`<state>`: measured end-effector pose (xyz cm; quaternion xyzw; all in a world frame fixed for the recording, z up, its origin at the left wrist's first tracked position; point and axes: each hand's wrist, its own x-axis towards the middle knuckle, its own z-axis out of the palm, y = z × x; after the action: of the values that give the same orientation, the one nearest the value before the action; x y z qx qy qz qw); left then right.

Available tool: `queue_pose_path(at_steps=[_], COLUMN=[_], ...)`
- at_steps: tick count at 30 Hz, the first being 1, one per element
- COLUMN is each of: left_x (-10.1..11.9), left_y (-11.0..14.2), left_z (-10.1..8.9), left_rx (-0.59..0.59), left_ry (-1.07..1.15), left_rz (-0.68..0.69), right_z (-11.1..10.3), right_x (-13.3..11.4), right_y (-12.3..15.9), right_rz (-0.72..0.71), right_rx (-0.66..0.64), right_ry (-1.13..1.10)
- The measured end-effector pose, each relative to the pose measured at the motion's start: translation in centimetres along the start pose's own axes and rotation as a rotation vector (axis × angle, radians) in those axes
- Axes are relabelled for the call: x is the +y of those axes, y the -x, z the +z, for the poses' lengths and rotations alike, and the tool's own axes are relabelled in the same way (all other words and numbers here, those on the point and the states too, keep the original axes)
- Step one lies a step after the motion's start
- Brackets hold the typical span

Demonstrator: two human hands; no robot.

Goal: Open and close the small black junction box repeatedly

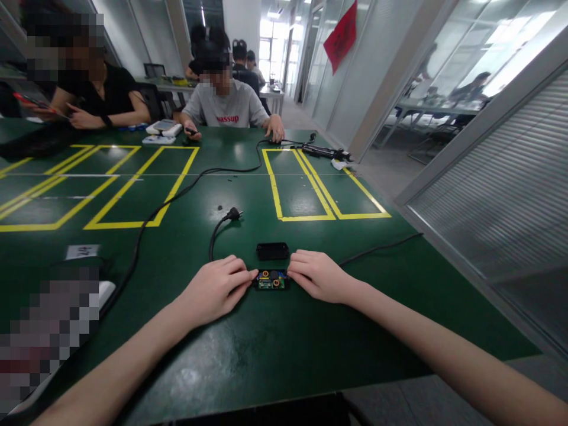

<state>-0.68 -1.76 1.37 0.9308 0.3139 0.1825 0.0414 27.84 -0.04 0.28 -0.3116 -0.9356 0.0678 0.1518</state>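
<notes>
A small black power adapter lies uncovered on the green table, its circuit board and copper coils facing up. My left hand pinches its left end with thumb and fingers. At the opposite end, my right hand has its fingers closed on the housing. Whether either hand also grips the cable there is hidden. Just beyond the adapter sits its loose black cover, hollow side up and apart from both hands. A black cord with a two-pin plug curves up from behind my left hand.
Another cord runs off to the right. A long black cable crosses the table on the left. Yellow tape marks rectangles farther back. A white-edged object, mostly blurred out, lies at left. Two people sit across the table.
</notes>
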Motion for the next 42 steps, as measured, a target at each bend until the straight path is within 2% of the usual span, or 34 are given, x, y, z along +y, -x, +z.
queue_pose_path(at_steps=[3, 5, 11, 15, 18, 21, 23, 27, 35, 42], left_x=[-0.2, -0.3, -0.3, -0.7, -1.2, -1.6, -1.8, -2.4, -2.4, -1.6], left_y=[-0.1, -0.2, -0.6, -0.8, -0.9, -1.0, -1.3, -1.6, -1.6, -1.7], left_z=[0.1, 0.1, 0.4, 0.9, 1.2, 1.5, 1.8, 2.2, 1.8, 1.9], left_rx=[-0.005, -0.007, 0.004, 0.069, 0.166, 0.230, 0.213, 0.184, 0.177, 0.241], left_ry=[-0.046, -0.061, -0.045, 0.126, 0.268, 0.218, 0.175, 0.266, 0.663, 0.723], left_rz=[0.013, 0.024, 0.034, -0.029, -0.117, -0.255, -0.313, -0.361, -0.560, -0.565], right_z=[0.8, 1.0, 0.8, 1.3, 1.5, 1.6, 1.7, 2.2, 2.3, 1.9], right_x=[-0.1, -0.3, -0.7, -0.5, 0.1, 1.0, 1.5, 1.7, 0.9, 1.1], right_y=[-0.7, -1.0, -1.2, -1.1, -1.1, -1.4, -1.7, -2.1, -2.1, -1.7], right_rz=[0.125, 0.180, 0.088, 0.107, 0.265, 0.459, 0.496, 0.455, 0.492, 0.545], right_rx=[0.045, 0.031, -0.057, 0.051, 0.220, 0.355, 0.340, 0.281, 0.345, 0.309], right_ry=[-0.011, -0.001, 0.099, 0.047, -0.082, -0.109, -0.126, -0.320, -0.843, -1.049])
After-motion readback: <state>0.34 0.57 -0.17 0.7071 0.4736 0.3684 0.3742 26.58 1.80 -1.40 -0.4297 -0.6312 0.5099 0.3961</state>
